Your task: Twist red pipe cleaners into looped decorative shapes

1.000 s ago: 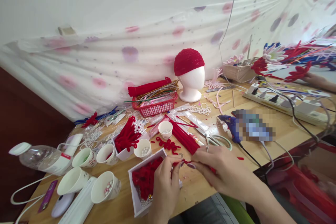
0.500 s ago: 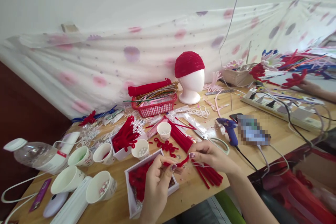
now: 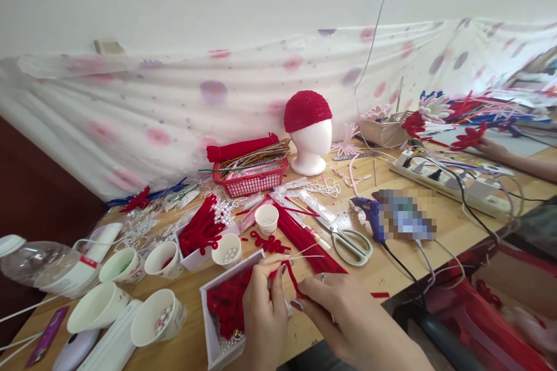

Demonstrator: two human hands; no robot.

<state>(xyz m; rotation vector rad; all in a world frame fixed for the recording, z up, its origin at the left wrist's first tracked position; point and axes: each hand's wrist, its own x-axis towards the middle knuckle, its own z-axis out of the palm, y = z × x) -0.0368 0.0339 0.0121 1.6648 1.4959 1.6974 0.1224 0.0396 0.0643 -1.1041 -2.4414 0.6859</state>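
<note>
My left hand (image 3: 263, 313) and my right hand (image 3: 343, 319) meet at the table's near edge and both pinch a short red pipe cleaner (image 3: 292, 282) that runs between their fingertips. Under my left hand stands a white box (image 3: 209, 324) filled with red pipe-cleaner pieces and a few pearls. A bundle of long red pipe cleaners (image 3: 307, 237) lies just beyond my right hand, with thin silver wires across it. Scissors with pale green handles (image 3: 350, 242) lie to the right of the bundle.
Paper cups (image 3: 159, 317) with beads, a plastic bottle (image 3: 39, 264) and a red basket (image 3: 252, 179) crowd the left and middle. A foam head with a red cap (image 3: 308, 133) stands at the back. A blue glue gun (image 3: 369, 217), a power strip (image 3: 452, 179) and cables lie right.
My right hand has come back from beside the bundle toward the near edge. Both hands now sit closer together and lower, over the white box's right side. The camera tilted slightly.
</note>
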